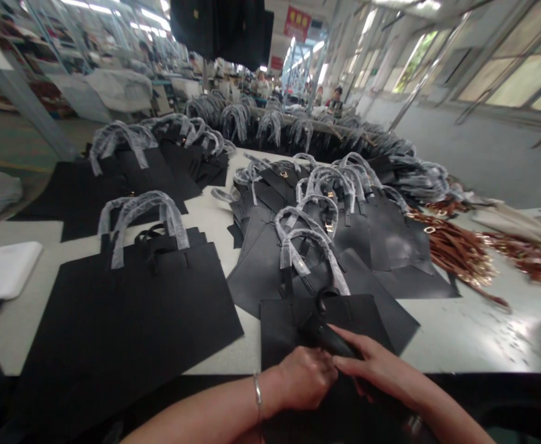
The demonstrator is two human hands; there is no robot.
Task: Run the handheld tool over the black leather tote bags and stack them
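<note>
A black handbag panel (275, 333) lies in front of me at the table's front edge, with two looped handles (319, 237) wrapped in clear plastic. My right hand (372, 364) closes its thumb and fingers on a long dark piece (330, 338), whose far end rests by a small black loop (328, 296) at the panel's top; I cannot tell its exact kind. Pressed against the right fingertips, my left hand (310, 376) is curled into a fist, and what it pinches is hidden. A silver bracelet circles the left wrist.
To the left lies another black bag panel (136, 320), beside a white device (7, 271) with a black cable. Stacks of black panels (261, 246) cover the table's middle. Brown straps (459, 246) with metal fittings lie right. Black pieces (219, 31) hang overhead.
</note>
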